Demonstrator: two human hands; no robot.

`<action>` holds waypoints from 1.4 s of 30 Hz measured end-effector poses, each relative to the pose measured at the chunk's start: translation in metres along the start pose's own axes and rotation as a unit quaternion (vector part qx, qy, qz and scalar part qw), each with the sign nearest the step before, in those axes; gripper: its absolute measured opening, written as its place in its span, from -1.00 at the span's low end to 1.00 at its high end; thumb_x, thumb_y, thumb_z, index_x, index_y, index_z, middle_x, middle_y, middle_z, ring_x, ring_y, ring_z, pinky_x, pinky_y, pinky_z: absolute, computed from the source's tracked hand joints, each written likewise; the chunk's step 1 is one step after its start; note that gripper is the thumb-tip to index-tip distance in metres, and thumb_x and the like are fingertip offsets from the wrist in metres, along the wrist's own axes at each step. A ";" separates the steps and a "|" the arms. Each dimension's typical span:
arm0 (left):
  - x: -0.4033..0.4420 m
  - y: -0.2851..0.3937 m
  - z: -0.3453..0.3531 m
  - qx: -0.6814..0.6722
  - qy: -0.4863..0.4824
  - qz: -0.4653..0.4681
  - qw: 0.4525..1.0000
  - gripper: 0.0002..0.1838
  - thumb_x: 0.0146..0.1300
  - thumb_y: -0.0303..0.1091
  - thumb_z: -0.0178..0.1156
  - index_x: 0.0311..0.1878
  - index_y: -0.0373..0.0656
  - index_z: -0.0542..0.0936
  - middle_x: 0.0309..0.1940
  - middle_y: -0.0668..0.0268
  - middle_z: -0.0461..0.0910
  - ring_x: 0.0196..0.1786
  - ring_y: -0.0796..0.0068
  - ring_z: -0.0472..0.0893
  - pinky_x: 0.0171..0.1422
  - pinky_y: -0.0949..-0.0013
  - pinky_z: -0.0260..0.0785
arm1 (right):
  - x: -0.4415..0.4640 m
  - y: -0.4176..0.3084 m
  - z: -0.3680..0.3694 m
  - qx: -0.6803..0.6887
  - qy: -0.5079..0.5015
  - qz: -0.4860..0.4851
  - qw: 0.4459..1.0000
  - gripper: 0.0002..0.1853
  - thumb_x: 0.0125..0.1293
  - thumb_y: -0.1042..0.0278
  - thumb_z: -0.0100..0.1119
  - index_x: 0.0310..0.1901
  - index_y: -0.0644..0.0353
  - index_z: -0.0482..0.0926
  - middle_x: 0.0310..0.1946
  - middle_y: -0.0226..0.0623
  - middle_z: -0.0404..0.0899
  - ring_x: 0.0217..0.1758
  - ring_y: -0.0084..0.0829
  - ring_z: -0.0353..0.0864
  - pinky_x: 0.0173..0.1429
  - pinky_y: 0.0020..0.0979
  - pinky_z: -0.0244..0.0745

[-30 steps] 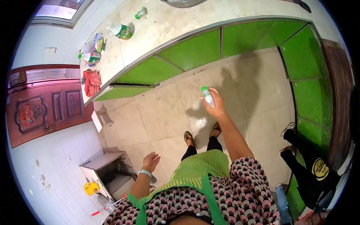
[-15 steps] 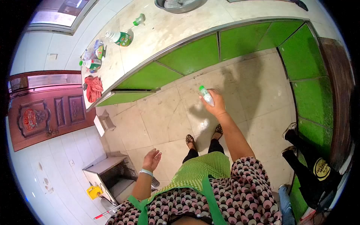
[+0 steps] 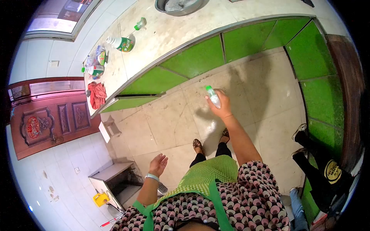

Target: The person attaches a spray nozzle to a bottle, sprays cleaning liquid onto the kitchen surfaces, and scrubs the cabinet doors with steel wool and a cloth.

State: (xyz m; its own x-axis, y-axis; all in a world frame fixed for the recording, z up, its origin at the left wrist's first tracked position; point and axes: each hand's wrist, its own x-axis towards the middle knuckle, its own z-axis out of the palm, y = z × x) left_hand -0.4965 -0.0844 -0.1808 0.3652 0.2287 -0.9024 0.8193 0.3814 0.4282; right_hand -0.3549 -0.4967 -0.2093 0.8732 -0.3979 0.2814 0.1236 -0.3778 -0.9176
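Observation:
My right hand [image 3: 223, 104] is closed around a small clear bottle with a green cap [image 3: 213, 97], held out over the floor with the cap pointing away from me. Whitish contents show through its side. My left hand [image 3: 158, 164], with a light band at the wrist, hangs in the air near my body; its fingers are loosely bent and nothing is in them. On the counter [image 3: 154, 42] lies a similar small green-capped bottle [image 3: 140, 24]. Near it are a larger white-and-green bottle [image 3: 120, 44], another green-capped bottle [image 3: 92, 70] and a red cloth [image 3: 97, 94].
A metal basin [image 3: 179, 7] stands on the counter above green cabinet doors [image 3: 200, 57]. One door at the left end is ajar. A low open cabinet [image 3: 117, 179] is at lower left, a wooden door [image 3: 54, 123] behind it. Another person's legs [image 3: 312, 161] are at right.
The view has turned slightly, so the counter and door sit a little differently. My right hand keeps hold of the small bottle, and my left hand stays nearly where it was.

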 end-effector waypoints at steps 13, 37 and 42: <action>0.003 0.006 0.010 0.034 -0.016 0.008 0.999 -0.58 0.18 -0.35 0.23 0.06 -0.28 0.38 -0.06 0.13 0.46 -0.07 0.24 0.53 -0.01 0.36 0.49 | -0.021 0.049 -0.066 -0.143 0.089 0.092 0.981 -0.77 0.02 0.26 0.28 -0.52 0.22 0.48 -0.52 -0.14 0.43 -0.44 -0.08 0.45 -0.36 -0.16 0.35; -0.017 0.031 0.090 0.144 -0.036 0.038 0.988 -0.64 0.23 -0.38 0.15 0.07 -0.26 0.39 -0.15 0.21 0.52 -0.11 0.27 0.55 -0.02 0.39 0.45 | -0.074 0.104 -0.098 -0.126 0.049 0.074 0.988 -0.81 -0.09 0.33 0.27 -0.50 0.23 0.48 -0.53 -0.14 0.44 -0.39 -0.10 0.44 -0.24 -0.15 0.40; -0.026 0.032 0.096 0.158 -0.054 0.050 0.985 -0.62 0.20 -0.35 0.19 0.05 -0.26 0.39 -0.10 0.19 0.46 -0.06 0.28 0.52 -0.04 0.42 0.49 | -0.078 0.092 -0.114 -0.075 0.079 0.101 0.989 -0.81 -0.05 0.34 0.28 -0.49 0.23 0.47 -0.51 -0.15 0.44 -0.38 -0.12 0.43 -0.24 -0.17 0.39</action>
State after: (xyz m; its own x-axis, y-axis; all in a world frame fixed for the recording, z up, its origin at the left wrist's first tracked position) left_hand -0.4368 -0.1643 -0.1486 0.4816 0.1479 -0.8638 0.8674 0.0607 0.4940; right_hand -0.4658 -0.5960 -0.2834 0.7867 -0.5991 0.1488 -0.1269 -0.3929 -0.9108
